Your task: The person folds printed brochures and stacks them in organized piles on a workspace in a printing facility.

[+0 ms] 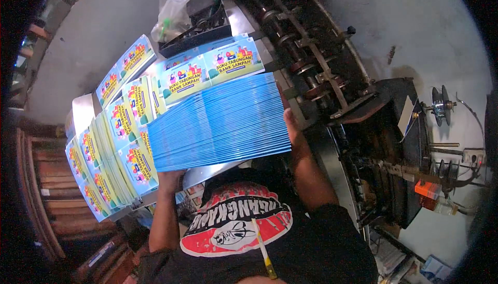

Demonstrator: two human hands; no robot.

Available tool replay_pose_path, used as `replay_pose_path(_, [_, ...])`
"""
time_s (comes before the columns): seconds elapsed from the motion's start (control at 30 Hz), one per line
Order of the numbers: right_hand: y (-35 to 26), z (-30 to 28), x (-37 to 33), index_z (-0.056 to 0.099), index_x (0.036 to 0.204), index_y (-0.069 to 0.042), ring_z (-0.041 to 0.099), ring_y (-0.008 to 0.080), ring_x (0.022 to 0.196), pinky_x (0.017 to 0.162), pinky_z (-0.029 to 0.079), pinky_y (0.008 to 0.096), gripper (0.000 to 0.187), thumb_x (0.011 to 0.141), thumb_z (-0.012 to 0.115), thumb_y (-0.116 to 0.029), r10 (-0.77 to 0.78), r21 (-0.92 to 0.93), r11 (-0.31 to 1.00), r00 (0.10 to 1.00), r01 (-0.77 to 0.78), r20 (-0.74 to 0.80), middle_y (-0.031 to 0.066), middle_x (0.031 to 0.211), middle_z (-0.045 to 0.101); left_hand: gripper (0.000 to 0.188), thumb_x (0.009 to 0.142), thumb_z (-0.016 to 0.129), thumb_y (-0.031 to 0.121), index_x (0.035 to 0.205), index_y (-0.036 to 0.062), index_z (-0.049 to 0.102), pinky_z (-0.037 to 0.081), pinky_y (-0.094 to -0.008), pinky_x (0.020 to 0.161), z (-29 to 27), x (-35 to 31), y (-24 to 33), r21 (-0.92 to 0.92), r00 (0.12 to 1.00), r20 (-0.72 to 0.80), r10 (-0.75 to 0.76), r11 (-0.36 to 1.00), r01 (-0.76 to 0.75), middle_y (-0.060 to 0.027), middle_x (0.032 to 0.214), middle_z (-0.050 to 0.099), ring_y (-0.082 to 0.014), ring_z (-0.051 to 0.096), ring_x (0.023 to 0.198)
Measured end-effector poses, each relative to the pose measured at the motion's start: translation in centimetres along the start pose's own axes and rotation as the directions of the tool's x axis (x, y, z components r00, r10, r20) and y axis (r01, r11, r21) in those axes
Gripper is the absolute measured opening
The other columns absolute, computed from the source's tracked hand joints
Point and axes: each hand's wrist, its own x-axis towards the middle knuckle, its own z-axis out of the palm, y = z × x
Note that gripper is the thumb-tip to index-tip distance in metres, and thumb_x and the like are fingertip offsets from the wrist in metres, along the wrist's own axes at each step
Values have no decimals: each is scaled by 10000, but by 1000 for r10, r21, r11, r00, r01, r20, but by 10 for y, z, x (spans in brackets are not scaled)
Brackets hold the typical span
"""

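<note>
Slim white-and-yellow stick (265, 255) nearest the lens, jutting up over the wearer's black T-shirt (327, 247); I can't make out what it is.

Beyond it, a blue stack (223, 123) of thin layers, held between both hands close in front of the torso. Layers step back one behind another, each showing a narrow blue strip. I judge the two-ended hold is there to stop so many slick-looking edges sliding apart. Metal tabletop (210, 171) shows under its near edge; from my feed I can't tell how much weight it takes.

Left hand (172, 174): grasping the stack at its near left corner, mostly tucked underneath, probably as a support. Fingers hidden, so firmness of grip I can't tell. Forearm comes almost straight up from the lower edge.

Right hand (291, 124): grasping the right end, thumb laid along the edge, the other fingers largely out of my sight behind it. Its forearm slants inward from lower right, elbow out; I take it as side pressure against the left.

Printed booklets (104, 165) lie in overlapping rows left of the stack and beyond it, face up. Black tray (223, 32) sits on the far ones, perhaps just parked there. Dark machine (311, 71) stands right, apart from the hands.
</note>
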Motion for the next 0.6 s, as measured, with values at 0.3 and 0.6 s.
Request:
replay_pose_path(0.3, [-6,-7,-30,255,1514,-73,506,219,1153,974,423,385,703,984,444,-494,151,82,985,988,-149,-25,104,1374,469,698,853,707,249,1417,-27,402,300,-391,1114,-4,0,5,396,985,26,-168,907,144,-211,1434,454,-323,428,1314])
replay_pose_path(0.6, [-54,11,-16,132,1550,-62,142,247,1476,1185,121,394,806,870,497,-296,-25,242,970,997,7,72,111,1612,140,758,870,683,266,1464,-17,306,300,-450,1123,-6,-16,-19,516,990,38,-133,852,95,-220,1453,411,-369,409,1325])
